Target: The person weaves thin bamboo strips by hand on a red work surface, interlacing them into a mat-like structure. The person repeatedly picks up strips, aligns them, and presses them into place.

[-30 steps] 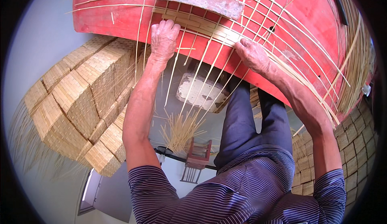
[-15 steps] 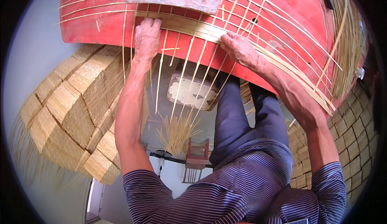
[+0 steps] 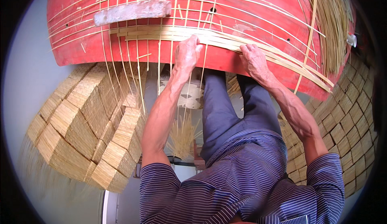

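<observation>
A lattice of thin bamboo strips [image 3: 175, 14] is spread over a red board [image 3: 64, 55]; some strip ends hang past its near edge. Several flatter bamboo strips [image 3: 161, 34] lie crosswise near that edge, bunched together and running out to the right. My left hand [image 3: 186, 57] is closed at the middle of these flat strips, fingertips pressed on them. Farther right, my right hand [image 3: 254, 61] is closed with its fingers at the same strips' lower edge. What lies under the fingertips is partly hidden. A long pale, pinkish block [image 3: 133, 13] rests on the lattice, beyond my left hand.
A stack of woven bamboo pieces [image 3: 80, 107] stands at the left, another [image 3: 342, 131] at the right. Long loose strips [image 3: 328, 26] lie at the board's far right. Below the board are a worn stool [image 3: 187, 95] and a strip bundle [image 3: 181, 137].
My left hand has slid rightward along the flat strips, nearer my right hand, which has also shifted right along them. The view has turned, so the board and block appear farther left.
</observation>
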The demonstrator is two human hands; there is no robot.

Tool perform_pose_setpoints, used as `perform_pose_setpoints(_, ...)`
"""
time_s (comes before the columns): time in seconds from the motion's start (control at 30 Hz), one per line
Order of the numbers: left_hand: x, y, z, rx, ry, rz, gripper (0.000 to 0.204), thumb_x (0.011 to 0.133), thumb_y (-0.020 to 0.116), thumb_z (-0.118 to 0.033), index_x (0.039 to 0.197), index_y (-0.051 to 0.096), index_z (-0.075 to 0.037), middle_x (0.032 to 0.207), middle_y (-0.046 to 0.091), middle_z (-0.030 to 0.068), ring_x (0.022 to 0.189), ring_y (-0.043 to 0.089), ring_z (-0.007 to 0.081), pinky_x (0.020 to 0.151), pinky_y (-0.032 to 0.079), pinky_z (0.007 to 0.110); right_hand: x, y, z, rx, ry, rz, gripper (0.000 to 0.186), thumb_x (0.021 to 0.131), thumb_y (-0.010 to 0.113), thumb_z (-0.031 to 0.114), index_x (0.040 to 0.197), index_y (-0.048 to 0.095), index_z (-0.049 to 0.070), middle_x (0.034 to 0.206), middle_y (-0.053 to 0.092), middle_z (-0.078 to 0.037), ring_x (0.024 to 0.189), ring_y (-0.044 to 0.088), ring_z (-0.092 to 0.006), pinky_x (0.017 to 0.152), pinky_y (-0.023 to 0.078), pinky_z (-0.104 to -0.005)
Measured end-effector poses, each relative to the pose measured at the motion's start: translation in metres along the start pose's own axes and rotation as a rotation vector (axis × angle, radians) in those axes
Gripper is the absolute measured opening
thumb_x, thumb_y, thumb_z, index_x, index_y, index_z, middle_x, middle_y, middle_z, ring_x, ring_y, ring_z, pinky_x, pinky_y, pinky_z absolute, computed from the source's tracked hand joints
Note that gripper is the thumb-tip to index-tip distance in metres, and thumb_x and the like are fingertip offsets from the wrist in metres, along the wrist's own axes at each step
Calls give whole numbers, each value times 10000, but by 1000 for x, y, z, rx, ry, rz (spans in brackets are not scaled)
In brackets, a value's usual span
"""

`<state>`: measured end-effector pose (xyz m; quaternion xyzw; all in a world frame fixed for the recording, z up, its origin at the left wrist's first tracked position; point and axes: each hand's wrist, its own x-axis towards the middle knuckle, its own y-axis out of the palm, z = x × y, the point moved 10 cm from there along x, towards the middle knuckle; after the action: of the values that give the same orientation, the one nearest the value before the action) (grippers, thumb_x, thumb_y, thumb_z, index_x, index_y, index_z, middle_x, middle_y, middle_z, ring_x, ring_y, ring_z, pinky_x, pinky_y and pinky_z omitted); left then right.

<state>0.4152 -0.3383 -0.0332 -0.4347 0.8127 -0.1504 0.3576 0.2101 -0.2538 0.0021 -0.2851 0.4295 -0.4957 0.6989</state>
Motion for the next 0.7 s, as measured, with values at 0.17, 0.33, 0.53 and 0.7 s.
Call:
perform_pose_setpoints(0.17, 15, 14, -1, 113, 24, 21, 150, 833, 709, -132, 872, 617, -21, 684, 633, 146, 648, 638, 271, 632, 498, 398, -9, -3, -17, -13, 42, -34, 117, 833, 619, 71, 927, 565, 27, 888, 600, -165, 885, 584, -362, 723, 493, -482)
perform_pose_setpoints(0.33, 14, 9, -20, 29, 15, 36, 210, 857, 704, -204, 859, 605, -19, 694, 611, 124, 626, 560, 194, 617, 478, 370, -61, -28, -75, 245, 151, -149, 80, 846, 605, 78, 862, 540, 33, 804, 582, -180, 749, 587, -390, 650, 487, -472)
perform_pose_setpoints(0.53, -22, 5, -24, -8, -108, 76, 189, 886, 687, -160, 1000, 607, -33, 695, 597, 56, 618, 552, 149, 588, 475, 318, -204, -89, -223, -2, 583, -188, 178, 843, 655, 146, 739, 604, 11, 684, 613, -210, 687, 634, -403, 608, 482, -503)
perform_pose_setpoints(0.7, -53, 37, -28, -87, -242, 157, 291, 912, 658, -209, 1105, 600, 0, 690, 615, 58, 595, 610, 130, 549, 478, 293, -212, -149, -322, -32, 658, -428, 252, 835, 713, 211, 777, 608, -10, 681, 613, -235, 681, 639, -408, 615, 493, -496)
